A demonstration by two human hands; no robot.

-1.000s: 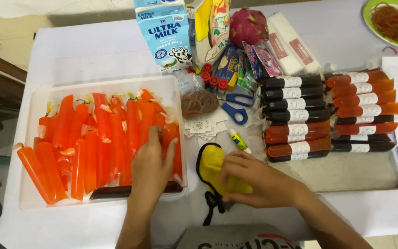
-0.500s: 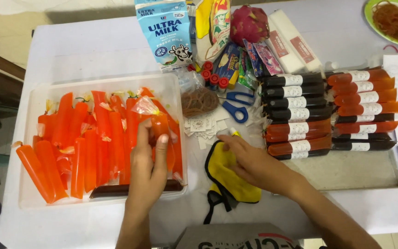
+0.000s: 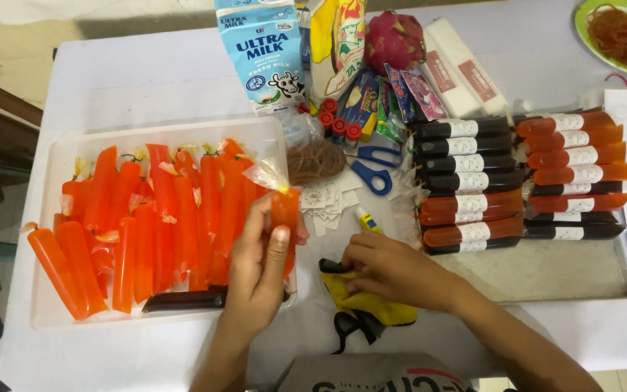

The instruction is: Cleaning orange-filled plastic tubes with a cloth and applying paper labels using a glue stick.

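While the left hand point(image 3: 259, 272) grips 1 orange ice pop point(image 3: 284, 218) upright over the white tray's point(image 3: 45, 189) right edge, the right hand point(image 3: 393, 272) presses flat on a yellow cloth point(image 3: 371, 308), holding nothing. Labelled pops point(image 3: 524, 181) fill the metal tray point(image 3: 546, 272); about 15 unlabelled remain, loose labels point(image 3: 328, 203) near blue scissors point(image 3: 371, 167).

- Left hand point(image 3: 259, 265): raised from the near edge, fingers curled upward, thumb pressed against fingertips (a closed pinch).
- Right hand point(image 3: 390, 270): palm down, fingers bent leftward, forearm running to the near right.
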